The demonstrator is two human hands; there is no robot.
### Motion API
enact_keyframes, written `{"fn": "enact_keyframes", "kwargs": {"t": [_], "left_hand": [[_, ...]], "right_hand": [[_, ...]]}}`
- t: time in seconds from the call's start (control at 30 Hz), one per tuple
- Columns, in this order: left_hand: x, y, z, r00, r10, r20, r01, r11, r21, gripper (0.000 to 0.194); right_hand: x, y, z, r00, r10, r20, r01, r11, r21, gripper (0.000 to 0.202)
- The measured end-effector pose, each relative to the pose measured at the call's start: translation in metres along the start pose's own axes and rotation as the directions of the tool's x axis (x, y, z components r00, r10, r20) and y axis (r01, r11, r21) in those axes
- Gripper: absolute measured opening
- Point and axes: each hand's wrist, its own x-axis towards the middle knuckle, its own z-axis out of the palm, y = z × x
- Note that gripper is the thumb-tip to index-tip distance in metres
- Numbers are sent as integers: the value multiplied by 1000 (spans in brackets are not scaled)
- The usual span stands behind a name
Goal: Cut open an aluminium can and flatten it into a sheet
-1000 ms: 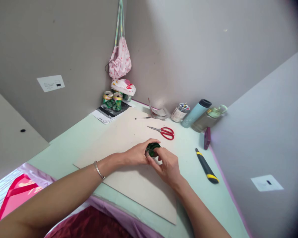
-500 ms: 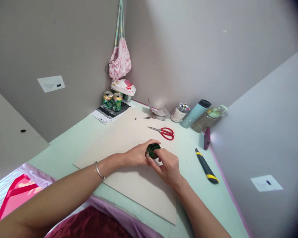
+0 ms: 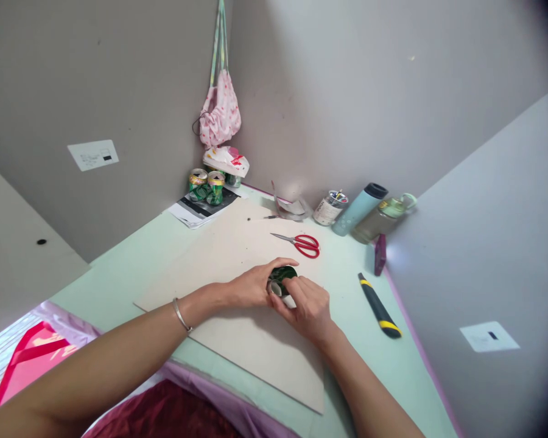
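My left hand [image 3: 256,282] curves round a dark green, shiny piece [image 3: 284,275] that looks like part of a cut drink can. Its thumb and fingers grip the far and left sides. From the right, my right hand [image 3: 307,304] pinches the near edge, with fingertips bent over the green surface. A pale, rounded end of the piece shows between the hands; the rest is hidden by fingers. Both hands are over a beige board [image 3: 210,255]. Just beyond them lie red-handled scissors [image 3: 298,241], blades pointing left.
A black and yellow utility knife [image 3: 379,307] lies to the right. Behind stand a purple phone [image 3: 380,255], a green-lidded bottle [image 3: 377,222], a blue tumbler [image 3: 360,210] and a pen jar [image 3: 329,208]. Green cans [image 3: 215,188] stand on papers [image 3: 187,214] at the back left.
The green piece has turned or shifted slightly, and more of its pale, rounded end shows. My right fingers have moved a little on it; my left hand is almost still.
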Motion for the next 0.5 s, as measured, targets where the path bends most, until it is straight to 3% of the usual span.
{"fn": "enact_keyframes", "kwargs": {"t": [0.5], "left_hand": [[-1, 2, 0, 997, 36, -65, -36, 999, -4, 70]], "right_hand": [[3, -1, 0, 998, 60, 4, -60, 998, -16, 10]]}}
